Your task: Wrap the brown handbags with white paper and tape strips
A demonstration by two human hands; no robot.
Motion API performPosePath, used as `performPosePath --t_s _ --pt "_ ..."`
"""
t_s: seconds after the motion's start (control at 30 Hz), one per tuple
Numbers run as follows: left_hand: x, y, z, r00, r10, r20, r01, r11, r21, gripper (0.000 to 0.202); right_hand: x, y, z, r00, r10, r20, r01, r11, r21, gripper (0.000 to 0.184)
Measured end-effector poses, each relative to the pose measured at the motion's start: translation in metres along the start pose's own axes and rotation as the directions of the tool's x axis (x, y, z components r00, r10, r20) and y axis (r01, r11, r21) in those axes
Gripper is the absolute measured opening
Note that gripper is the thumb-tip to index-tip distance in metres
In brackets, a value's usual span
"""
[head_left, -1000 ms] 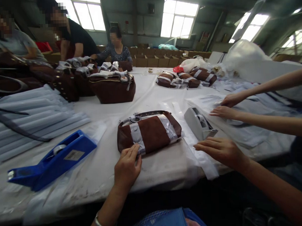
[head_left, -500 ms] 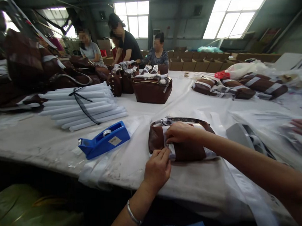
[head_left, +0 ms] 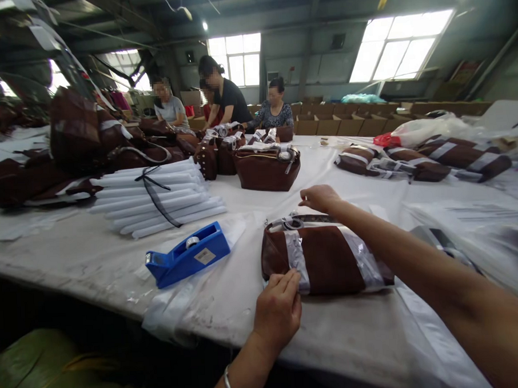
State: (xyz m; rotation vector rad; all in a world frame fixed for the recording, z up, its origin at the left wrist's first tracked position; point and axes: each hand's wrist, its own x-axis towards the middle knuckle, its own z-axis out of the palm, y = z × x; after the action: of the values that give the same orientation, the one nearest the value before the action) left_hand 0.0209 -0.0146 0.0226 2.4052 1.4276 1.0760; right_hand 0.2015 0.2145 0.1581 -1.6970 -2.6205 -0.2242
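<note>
A brown leather handbag (head_left: 326,259) lies on the table in front of me. Two bands of shiny clear wrap cross it; the left one is a narrow plastic strip (head_left: 296,255). My left hand (head_left: 277,307) is at the bag's lower left edge, fingers together and gripping that strip's lower end; the thumb tip is hidden. Raised beyond the bag's top edge, my right hand (head_left: 321,198) has its fingers curled in a pinch. Whatever may be between them is too small to tell. A blue tape dispenser (head_left: 188,255) with a small roll stands left of the bag.
White paper rolls (head_left: 160,195) tied with black ribbon lie left. Brown bags (head_left: 269,170) stand at the back centre; wrapped bags (head_left: 416,161) lie back right. A grey dispenser (head_left: 437,240) is partly behind my right forearm. Several people (head_left: 229,104) work across the table.
My right hand has lifted off the strip and moved up and away past the bag's top edge. My left hand stays at the strip's lower end. The whole view has shifted slightly.
</note>
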Motion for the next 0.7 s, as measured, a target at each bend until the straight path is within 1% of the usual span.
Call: performPosePath --t_s 0.03,0.07,0.1,0.13,0.17,0.2,0.23,0.3,0.33,0.37,0.4,0.47,0.53,0.57,0.63,0.67,0.7 --pt "0.000 0.000 0.000 1.000 -0.002 -0.004 0.002 1.000 -0.001 0.053 -0.008 -0.001 0.002 0.997 0.038 -0.061 -0.037 0.999 0.013 0.030" --pt "0.000 0.000 0.001 1.000 -0.005 -0.008 0.005 1.000 0.000 0.053 -0.019 -0.007 0.007 0.990 0.051 -0.132 -0.044 0.998 0.055 0.037" --pt "-0.001 0.000 0.003 1.000 -0.007 -0.011 0.007 1.000 0.003 0.053 -0.032 -0.015 0.016 0.979 0.034 -0.200 -0.013 0.995 0.103 0.043" --pt "-0.001 -0.001 0.004 1.000 -0.007 -0.013 0.008 1.000 0.009 0.053 -0.047 -0.026 0.027 0.958 -0.010 -0.287 0.062 0.982 0.176 0.047" --pt "-0.002 -0.001 0.006 1.000 -0.004 -0.014 0.005 1.000 0.017 0.053 -0.060 -0.038 0.040 0.934 -0.097 -0.345 0.183 0.956 0.228 0.053" --pt "-0.003 -0.001 0.008 1.000 0.002 -0.015 -0.001 1.000 0.028 0.052 -0.072 -0.049 0.053 0.916 -0.194 -0.350 0.286 0.929 0.233 0.059" --pt "-0.004 -0.001 0.009 1.000 0.010 -0.015 -0.009 0.999 0.038 0.052 -0.081 -0.059 0.065 0.909 -0.263 -0.323 0.348 0.907 0.239 0.062" --pt "-0.006 0.000 0.009 1.000 0.024 -0.012 -0.023 0.998 0.050 0.053 -0.090 -0.070 0.082 0.915 -0.336 -0.222 0.387 0.887 0.254 0.064" --pt "-0.007 0.001 0.007 1.000 0.024 -0.006 -0.024 0.999 0.046 0.053 -0.091 -0.070 0.085 0.924 -0.337 -0.181 0.376 0.888 0.267 0.064" --pt "-0.006 0.002 0.002 1.000 0.016 0.004 -0.016 0.999 0.029 0.051 -0.092 -0.067 0.085 0.935 -0.317 -0.160 0.351 0.893 0.280 0.063" --pt "-0.004 0.003 -0.004 1.000 -0.003 0.014 0.003 1.000 -0.002 0.047 -0.092 -0.060 0.083 0.946 -0.279 -0.163 0.317 0.903 0.292 0.061" --pt "0.006 0.006 -0.019 0.997 -0.067 0.023 0.069 0.994 -0.082 0.033 -0.099 -0.040 0.074 0.962 -0.152 -0.228 0.218 0.928 0.303 0.056" --pt "0.025 0.010 -0.033 0.992 -0.125 -0.007 0.123 0.984 -0.128 0.023 -0.115 -0.015 0.067 0.951 -0.003 -0.310 0.100 0.949 0.298 0.051" --pt "0.038 0.012 -0.037 0.991 -0.131 -0.039 0.125 0.984 -0.130 0.023 -0.125 -0.002 0.066 0.938 0.053 -0.343 0.050 0.957 0.286 0.049" --pt "0.064 0.015 -0.036 0.994 -0.078 -0.082 0.071 0.994 -0.082 0.029 -0.149 0.020 0.070 0.913 0.133 -0.386 -0.033 0.966 0.256 0.048" --pt "0.077 0.016 -0.031 0.997 -0.032 -0.073 0.030 0.999 -0.035 0.033 -0.160 0.029 0.075 0.903 0.172 -0.395 -0.074 0.965 0.250 0.050" --pt "0.087 0.015 -0.022 0.999 0.009 -0.038 -0.008 1.000 0.020 0.039 -0.170 0.036 0.082 0.893 0.217 -0.395 -0.118 0.958 0.261 0.051"
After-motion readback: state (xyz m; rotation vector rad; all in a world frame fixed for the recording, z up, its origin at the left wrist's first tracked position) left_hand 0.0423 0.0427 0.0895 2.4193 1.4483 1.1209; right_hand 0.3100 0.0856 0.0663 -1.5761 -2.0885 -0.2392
